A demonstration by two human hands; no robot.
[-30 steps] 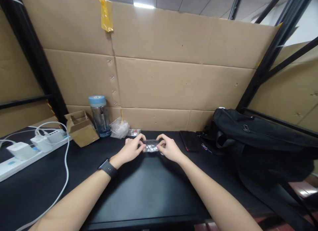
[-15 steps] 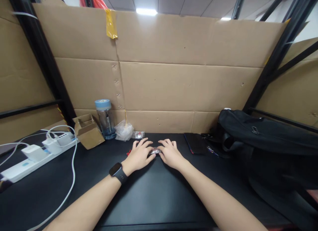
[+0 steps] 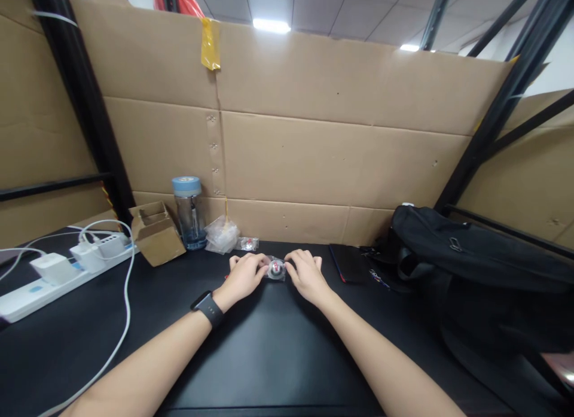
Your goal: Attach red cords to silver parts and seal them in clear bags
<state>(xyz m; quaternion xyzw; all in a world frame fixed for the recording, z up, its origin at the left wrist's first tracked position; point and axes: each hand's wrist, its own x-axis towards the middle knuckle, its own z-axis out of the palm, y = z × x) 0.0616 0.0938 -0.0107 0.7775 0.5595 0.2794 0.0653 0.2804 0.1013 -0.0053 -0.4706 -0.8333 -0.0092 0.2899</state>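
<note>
A small clear plastic packet [image 3: 276,270] holds a round, dark item with a red mark on it; I cannot tell its exact kind. My left hand [image 3: 244,277] pinches the packet's left edge between thumb and fingers. On the opposite edge, my right hand [image 3: 307,274] has its thumb and fingertips closed on the plastic. A dark watch [image 3: 208,308] is strapped round my left wrist. Something small and red shows beside the left hand, mostly hidden by it. Behind that hand lies a similar clear packet [image 3: 248,243] with a red mark.
At the left stand a power strip [image 3: 27,298] with white plugs and cables, an opened cardboard box [image 3: 159,240], a blue-lidded bottle [image 3: 187,213] and crumpled clear bags [image 3: 222,234]. A dark flat case [image 3: 347,264] and black backpack [image 3: 448,255] lie right. Cardboard [image 3: 287,160] walls the back.
The packet has tilted up, so its round item and red mark now face me. Both hands have curled closer round its edges. The camera view has turned slightly.
</note>
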